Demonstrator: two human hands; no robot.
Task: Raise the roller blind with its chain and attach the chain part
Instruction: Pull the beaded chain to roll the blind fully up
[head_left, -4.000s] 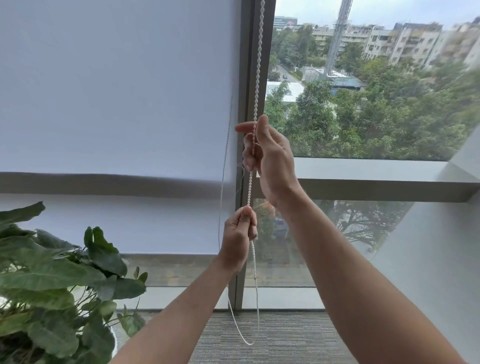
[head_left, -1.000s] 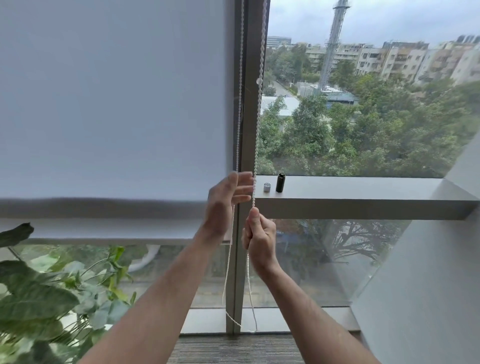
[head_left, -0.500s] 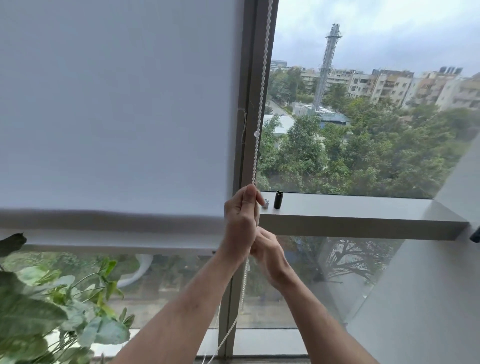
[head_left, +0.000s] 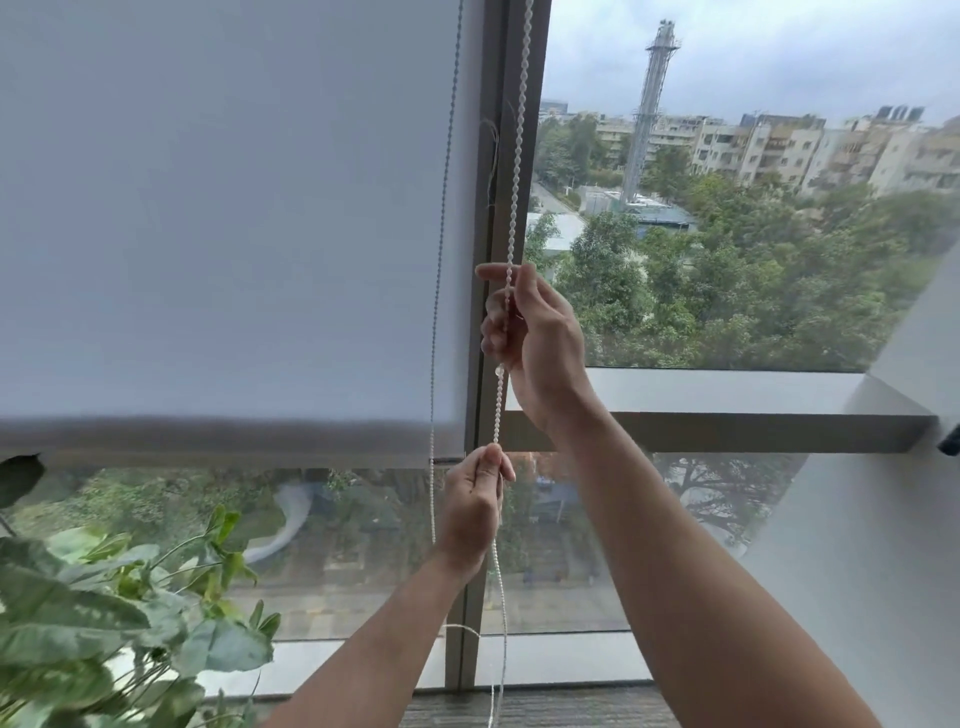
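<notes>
Bead chain (head_left: 511, 208) runs taut through both my fists beside window mullion (head_left: 485, 260). Right hand (head_left: 535, 332) grips high, left hand (head_left: 475, 506) pinches below for next pull. Roller blind (head_left: 223, 208) hem level with left hand, partly raised.

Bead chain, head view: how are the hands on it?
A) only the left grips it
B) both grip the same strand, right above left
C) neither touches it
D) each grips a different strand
B: the right hand and, below it, the left hand both grip the bead chain strand in front of the window frame; the other strand, hanging across the roller blind, goes untouched.
</notes>
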